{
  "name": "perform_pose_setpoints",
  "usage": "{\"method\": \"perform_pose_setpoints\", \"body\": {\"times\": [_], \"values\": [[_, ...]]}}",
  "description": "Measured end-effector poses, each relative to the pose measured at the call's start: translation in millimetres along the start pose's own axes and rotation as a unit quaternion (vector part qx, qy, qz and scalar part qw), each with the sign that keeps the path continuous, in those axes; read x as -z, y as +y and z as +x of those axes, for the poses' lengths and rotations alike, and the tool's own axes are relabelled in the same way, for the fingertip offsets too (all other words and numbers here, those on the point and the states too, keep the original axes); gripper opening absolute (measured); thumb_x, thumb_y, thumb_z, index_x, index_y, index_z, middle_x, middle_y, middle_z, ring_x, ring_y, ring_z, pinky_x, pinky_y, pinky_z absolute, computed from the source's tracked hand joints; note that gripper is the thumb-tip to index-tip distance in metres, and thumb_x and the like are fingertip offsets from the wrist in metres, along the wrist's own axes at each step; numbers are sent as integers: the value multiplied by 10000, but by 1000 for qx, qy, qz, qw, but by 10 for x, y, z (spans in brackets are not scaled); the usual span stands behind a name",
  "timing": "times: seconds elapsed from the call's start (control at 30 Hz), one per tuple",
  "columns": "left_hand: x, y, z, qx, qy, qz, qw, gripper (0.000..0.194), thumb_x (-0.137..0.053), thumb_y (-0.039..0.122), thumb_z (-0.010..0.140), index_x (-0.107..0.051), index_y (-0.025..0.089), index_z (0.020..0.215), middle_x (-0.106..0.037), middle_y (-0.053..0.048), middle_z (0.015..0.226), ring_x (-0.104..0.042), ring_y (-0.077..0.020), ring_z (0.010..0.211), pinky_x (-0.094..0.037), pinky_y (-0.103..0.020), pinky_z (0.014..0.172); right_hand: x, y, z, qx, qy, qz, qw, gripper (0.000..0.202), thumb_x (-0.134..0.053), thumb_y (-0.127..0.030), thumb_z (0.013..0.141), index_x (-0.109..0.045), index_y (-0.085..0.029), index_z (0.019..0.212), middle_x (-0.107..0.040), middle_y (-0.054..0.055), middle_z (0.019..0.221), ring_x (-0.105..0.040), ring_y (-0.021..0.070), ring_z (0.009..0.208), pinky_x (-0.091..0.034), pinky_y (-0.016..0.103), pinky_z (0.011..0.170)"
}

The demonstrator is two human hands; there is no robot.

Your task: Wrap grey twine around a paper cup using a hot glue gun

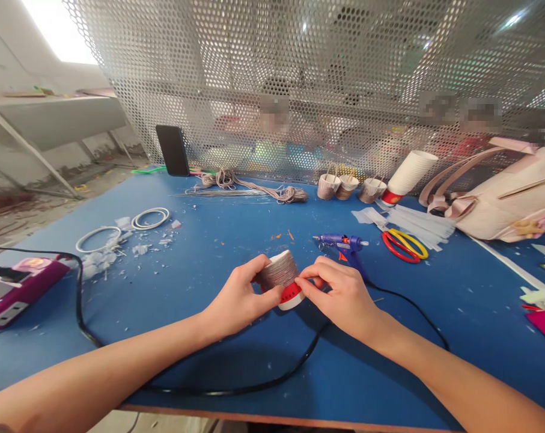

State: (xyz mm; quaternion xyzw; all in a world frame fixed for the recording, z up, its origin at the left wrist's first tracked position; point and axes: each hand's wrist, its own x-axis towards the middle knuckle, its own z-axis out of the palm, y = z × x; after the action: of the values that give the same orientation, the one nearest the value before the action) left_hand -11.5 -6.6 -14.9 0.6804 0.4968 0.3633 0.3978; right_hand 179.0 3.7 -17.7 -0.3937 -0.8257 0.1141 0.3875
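My left hand is wrapped around a small paper cup, which lies tilted on its side just above the table. Greyish-brown cord is wound in close turns around much of the cup's wall. A red printed band and a white end of the cup stay uncovered. At the cup's right side, my right hand pinches with thumb and forefinger where the winding meets the red band. The cord between those fingertips is mostly hidden. Just beyond my right hand lies a blue glue gun.
Scissors, glue sticks, cord-wrapped cups and stacked paper cups stand right. Loose cord, a phone and white rings lie behind and left. A black cable crosses in front; a power strip sits left.
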Motion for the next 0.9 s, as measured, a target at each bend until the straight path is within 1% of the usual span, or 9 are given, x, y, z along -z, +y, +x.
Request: {"method": "perform_pose_setpoints", "body": {"times": [0.2, 0.37, 0.53, 0.67, 0.9], "values": [[14, 29, 5, 7, -2, -8, 1000, 98, -548, 240, 704, -477, 173, 693, -436, 47, 638, -432, -104, 623, -391, -218, 594, -1, 23, -10, -15, -5, 10, 1000, 124, -559, -204, 839, -631, -182, 739, -570, 0, 645, -521, 91, 554, -388, 201, 484], [29, 36, 5, 7, 2, -17, 1000, 93, -543, 251, 691, -494, 173, 701, -465, 36, 659, -453, -114, 642, -407, -230, 620, -2, 40, 2, -35, 0, 36, 999, 133, -555, -221, 842, -632, -185, 740, -555, -2, 645, -515, 95, 556, -409, 205, 506], [29, 17, 16, 4, -1, -20, 1000, 113, -557, 270, 692, -512, 169, 714, -494, 26, 683, -479, -123, 668, -425, -237, 647, -11, 50, 6, -49, -10, 55, 997, 116, -559, -210, 830, -627, -190, 738, -549, -6, 645, -502, 95, 555, -415, 204, 511], [30, -2, 22, -11, 2, -19, 1000, 110, -551, 267, 703, -521, 167, 738, -510, 18, 710, -489, -129, 689, -432, -247, 670, -2, 49, 18, -76, -22, 79, 994, 103, -576, -188, 812, -626, -189, 722, -533, -12, 631, -484, 97, 552, -414, 206, 509], [32, 0, 17, -16, 12, -5, 1000, 106, -562, 261, 688, -536, 168, 733, -522, 13, 706, -485, -132, 692, -427, -245, 669, 27, 39, 47, -99, -36, 102, 989, 111, -577, -193, 809, -629, -187, 711, -548, -10, 635, -481, 94, 529, -403, 206, 477]]}}
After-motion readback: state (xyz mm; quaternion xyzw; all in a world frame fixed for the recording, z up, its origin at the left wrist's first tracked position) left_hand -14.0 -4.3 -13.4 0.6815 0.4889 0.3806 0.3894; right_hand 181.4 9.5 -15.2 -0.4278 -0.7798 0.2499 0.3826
